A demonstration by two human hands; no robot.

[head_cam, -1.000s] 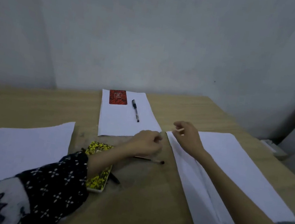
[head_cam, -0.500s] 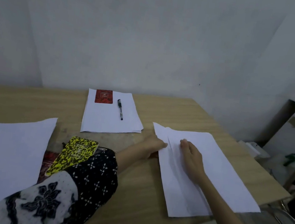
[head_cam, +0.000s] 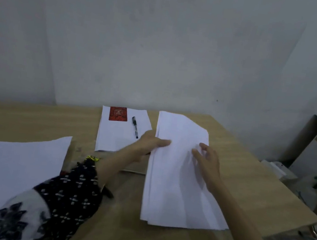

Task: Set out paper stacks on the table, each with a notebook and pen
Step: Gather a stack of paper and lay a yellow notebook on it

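Squaring the right paper stack (head_cam: 176,175) at frame centre: left hand (head_cam: 151,142) pinches its edge, right hand (head_cam: 206,163) spread flat on top. Next: add notebook and pen.

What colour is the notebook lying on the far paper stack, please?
Red, with a faint darker pattern: the notebook, seen in the head view.

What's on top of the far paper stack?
A red notebook and a black pen lie side by side on the far paper stack; the left hand covers its near right corner.

Red notebook (head_cam: 118,114), white paper stack (head_cam: 176,173)
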